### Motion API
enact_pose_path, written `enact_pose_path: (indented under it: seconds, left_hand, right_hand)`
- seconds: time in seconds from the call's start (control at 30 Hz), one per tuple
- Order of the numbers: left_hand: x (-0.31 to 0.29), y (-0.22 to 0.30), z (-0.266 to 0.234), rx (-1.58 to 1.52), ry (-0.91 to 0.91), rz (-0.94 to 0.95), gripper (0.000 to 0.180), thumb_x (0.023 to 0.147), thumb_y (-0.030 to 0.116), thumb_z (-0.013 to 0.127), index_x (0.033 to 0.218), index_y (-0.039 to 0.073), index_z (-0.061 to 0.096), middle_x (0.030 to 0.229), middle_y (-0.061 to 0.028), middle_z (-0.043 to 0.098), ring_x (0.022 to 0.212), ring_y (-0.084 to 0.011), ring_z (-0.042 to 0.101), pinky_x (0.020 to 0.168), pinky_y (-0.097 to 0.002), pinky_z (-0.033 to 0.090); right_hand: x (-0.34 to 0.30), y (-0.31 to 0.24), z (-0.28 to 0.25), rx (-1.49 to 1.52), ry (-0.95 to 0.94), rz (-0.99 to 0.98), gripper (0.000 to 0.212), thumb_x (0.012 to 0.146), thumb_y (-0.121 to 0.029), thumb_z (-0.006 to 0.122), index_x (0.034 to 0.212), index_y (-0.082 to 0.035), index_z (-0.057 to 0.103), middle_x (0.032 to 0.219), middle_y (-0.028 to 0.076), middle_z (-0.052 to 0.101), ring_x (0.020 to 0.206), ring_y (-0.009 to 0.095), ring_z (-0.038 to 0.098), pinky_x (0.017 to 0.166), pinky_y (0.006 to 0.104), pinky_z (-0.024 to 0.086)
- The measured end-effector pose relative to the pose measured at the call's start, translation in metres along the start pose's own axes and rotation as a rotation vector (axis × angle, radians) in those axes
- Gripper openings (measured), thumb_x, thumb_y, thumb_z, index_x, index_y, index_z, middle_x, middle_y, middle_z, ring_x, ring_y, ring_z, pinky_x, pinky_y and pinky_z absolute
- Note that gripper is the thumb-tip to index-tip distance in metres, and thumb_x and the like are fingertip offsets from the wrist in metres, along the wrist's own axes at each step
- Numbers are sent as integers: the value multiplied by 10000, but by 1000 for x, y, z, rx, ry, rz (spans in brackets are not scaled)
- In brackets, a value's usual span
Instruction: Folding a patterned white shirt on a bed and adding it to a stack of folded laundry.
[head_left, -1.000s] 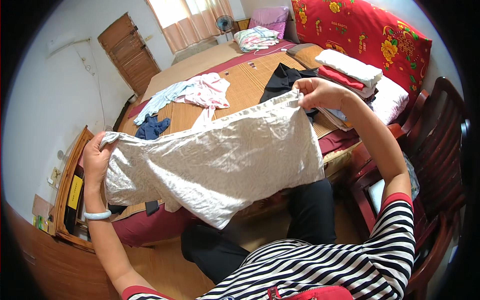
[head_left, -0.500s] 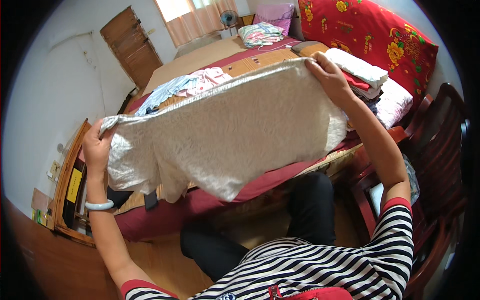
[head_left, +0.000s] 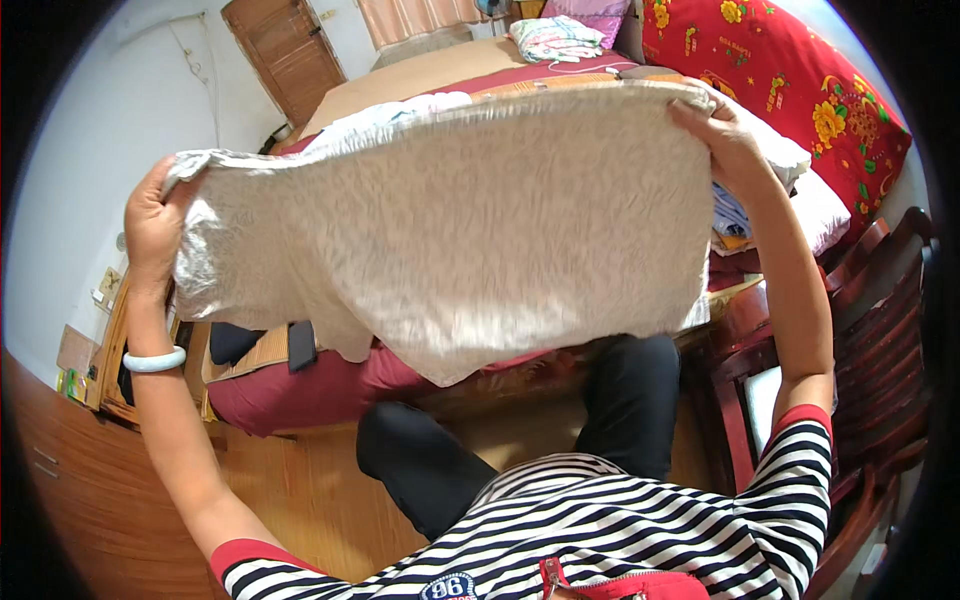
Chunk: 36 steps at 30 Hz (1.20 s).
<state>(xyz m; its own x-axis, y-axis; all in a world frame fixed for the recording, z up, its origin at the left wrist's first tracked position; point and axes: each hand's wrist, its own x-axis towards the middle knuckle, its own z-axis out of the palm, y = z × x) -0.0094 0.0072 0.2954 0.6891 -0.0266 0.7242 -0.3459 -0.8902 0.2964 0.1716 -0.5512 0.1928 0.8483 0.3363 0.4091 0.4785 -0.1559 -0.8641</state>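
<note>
A pale, silvery-cream patterned garment (head_left: 480,220) is stretched sideways in front of me; whether it is a top or trousers I cannot tell. My left hand (head_left: 155,225) is closed on its upper left corner, and a pale bangle (head_left: 155,360) circles that wrist. At the upper right corner, the fingers of my right hand (head_left: 728,140) pinch the cloth. From the taut top edge the fabric hangs down, its lower edge uneven, above my knees. It hides much of the bed behind it.
Behind the garment lies a bed with a dark red sheet (head_left: 300,400). Light blue cloth (head_left: 375,118) lies beyond it, and folded white cloth (head_left: 790,155) is stacked at the right. A dark phone-like object (head_left: 301,345) rests near the bed's edge. A wooden chair (head_left: 880,350) stands right.
Both hands have risen and moved farther apart, pulling the garment wider and higher. The view has shifted slightly, and the light blue cloth is now more covered.
</note>
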Motion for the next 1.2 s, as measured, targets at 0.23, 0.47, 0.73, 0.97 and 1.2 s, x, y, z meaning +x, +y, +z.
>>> enact_pose_path:
  seconds: [0.23,0.47,0.73,0.97,1.2]
  left_hand:
    - [8,3,-15,-100,-10,-112,211,936,81,664,1129,0,690,966,-3,711,855,-73,609,801,-227,487]
    - [0,-14,-16,-183,-142,-140,202,938,25,637,1132,-4,685,978,-9,709,877,-71,620,808,-219,495]
    - [13,-12,-18,-175,-167,-176,181,941,44,643,1112,0,687,974,-9,710,864,-75,625,801,-225,502]
    - [2,-20,-1,-212,-284,-295,164,925,60,661,1084,28,688,969,11,694,884,-75,617,814,-237,499]
    - [-39,16,29,-285,-746,-558,426,557,141,924,881,45,665,829,33,635,796,-60,577,734,-245,476]
  right_hand:
    - [18,-2,4,61,-29,-22,344,945,-305,683,1192,-67,654,973,-25,673,853,35,610,747,223,497]
    - [11,7,13,-76,-95,29,306,968,-311,644,1164,-76,651,954,-46,659,848,19,598,748,199,474]
    - [15,2,16,67,-58,68,366,939,-335,685,1180,-60,666,951,-22,682,828,43,631,727,223,500]
    - [18,27,0,-207,-178,125,262,946,-329,675,1047,-87,686,841,-70,629,712,4,554,640,214,460]
    - [-35,8,-6,-386,-571,234,225,920,-222,712,997,-18,658,790,-47,600,788,39,528,728,249,468]
